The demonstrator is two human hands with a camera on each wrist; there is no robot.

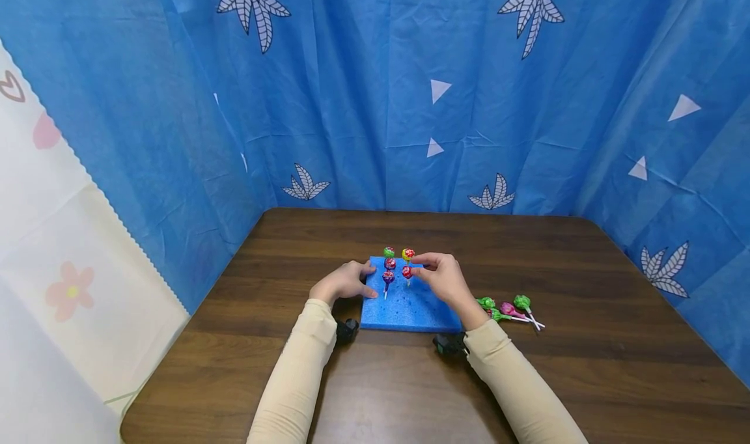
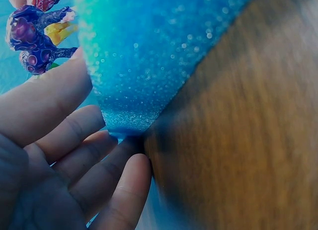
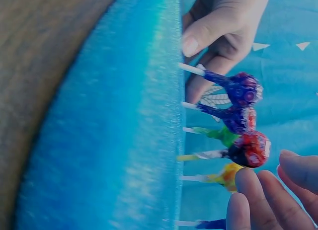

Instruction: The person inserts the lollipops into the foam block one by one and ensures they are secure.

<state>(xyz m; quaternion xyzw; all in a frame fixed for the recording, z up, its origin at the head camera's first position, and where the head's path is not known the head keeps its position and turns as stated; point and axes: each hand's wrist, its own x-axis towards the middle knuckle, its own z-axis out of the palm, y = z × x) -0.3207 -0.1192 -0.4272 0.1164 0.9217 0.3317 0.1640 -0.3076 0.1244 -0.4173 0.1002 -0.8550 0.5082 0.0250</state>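
A blue foam board [image 1: 410, 310] lies on the table with several wrapped lollipops standing in it on their sticks. My left hand [image 1: 347, 280] rests at the board's left edge, thumb on top and the other fingers along its side. My right hand [image 1: 442, 276] is over the board's right part, thumb and fingertips close beside a red lollipop [image 3: 256, 149]. A gap shows between that thumb and the fingers. Behind the red one stands a yellow and red lollipop [image 1: 408, 254]. A purple lollipop [image 1: 388, 277] is in the left row. My right fingers partly hide a dark blue one [image 3: 213, 224].
Loose lollipops, including a green one [image 1: 521, 301] and a pink one [image 1: 508, 309], lie on the wooden table [image 1: 615, 353] beyond my right forearm. Blue curtains [image 1: 375, 105] hang behind the table and along its sides.
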